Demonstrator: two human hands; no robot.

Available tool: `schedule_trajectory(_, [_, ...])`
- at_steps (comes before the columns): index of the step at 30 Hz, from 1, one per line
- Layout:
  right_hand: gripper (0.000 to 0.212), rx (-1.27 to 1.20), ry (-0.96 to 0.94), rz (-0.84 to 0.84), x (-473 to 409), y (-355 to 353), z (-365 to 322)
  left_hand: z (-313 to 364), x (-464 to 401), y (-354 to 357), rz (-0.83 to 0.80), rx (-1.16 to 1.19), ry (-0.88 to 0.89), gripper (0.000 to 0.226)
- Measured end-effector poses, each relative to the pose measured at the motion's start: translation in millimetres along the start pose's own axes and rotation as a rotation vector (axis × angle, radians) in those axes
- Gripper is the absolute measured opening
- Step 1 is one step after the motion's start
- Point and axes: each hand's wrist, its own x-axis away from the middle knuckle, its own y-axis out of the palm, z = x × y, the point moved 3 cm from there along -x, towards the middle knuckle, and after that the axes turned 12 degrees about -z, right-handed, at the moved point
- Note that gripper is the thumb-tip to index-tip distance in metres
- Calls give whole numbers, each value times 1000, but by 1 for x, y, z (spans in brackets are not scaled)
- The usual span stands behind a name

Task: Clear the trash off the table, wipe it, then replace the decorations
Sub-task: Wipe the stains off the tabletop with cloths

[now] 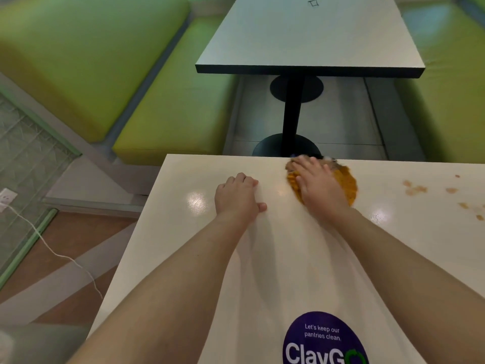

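My right hand (319,185) presses flat, fingers spread, on an orange cloth (346,183) near the far edge of the white table (199,245). The hand and cloth are motion-blurred. My left hand (236,198) rests palm down on the table to the left of the cloth, its fingers loosely bent and holding nothing. Brownish smears and crumbs (416,189) dot the tabletop to the right of the cloth.
A round purple sticker (325,340) lies at the near edge of the table. Beyond stands a second table (301,40) on a black pedestal, flanked by green benches (170,109). A white cable (52,248) trails over the floor at left.
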Motion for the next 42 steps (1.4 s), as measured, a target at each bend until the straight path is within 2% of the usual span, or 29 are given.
schedule_trajectory(3, [51,-28,234,33,-5,-6,25,0,-1,-1,7,12,8,66])
schedule_trajectory(5, [51,-37,318,40,-9,-3,11,0,-1,0,1,8,2,66])
schedule_trajectory(9, [52,4,142,-9,0,15,-41,3,-1,-1,2,-13,-23,66])
schedule_trajectory(12, [51,-4,64,-45,9,11,-27,6,1,-2,1,-27,-22,65])
schedule_trajectory(16, [50,-49,206,61,29,-6,40,4,2,-1,-9,1,-10,62])
schedule_trajectory(18, [52,-55,325,39,29,-12,67,5,3,-1,-9,5,-4,62])
schedule_trajectory(21, [55,-113,456,21,19,-11,58,5,3,-1,-15,-6,1,61])
schedule_trajectory(23, [55,-107,384,51,24,-2,23,5,2,0,-16,-12,-2,60])
schedule_trajectory(25, [53,-68,214,33,42,13,-13,4,2,2,-21,-7,-9,61])
schedule_trajectory(28, [50,-62,55,-33,66,19,-13,5,3,5,-24,-17,-2,61])
schedule_trajectory(30, [50,-69,95,-14,72,14,17,5,4,7,-26,-16,-1,60])
schedule_trajectory(33, [51,-99,321,30,80,5,55,5,6,7,-29,-33,-3,60])
schedule_trajectory(36, [53,-115,426,29,87,11,30,6,7,6,-27,-41,-16,58])
schedule_trajectory(40, [58,-114,158,-25,123,38,-47,14,18,3,65,-78,-3,45])
schedule_trajectory(42, [59,-102,75,-55,147,42,-51,23,30,5,129,-49,52,36])
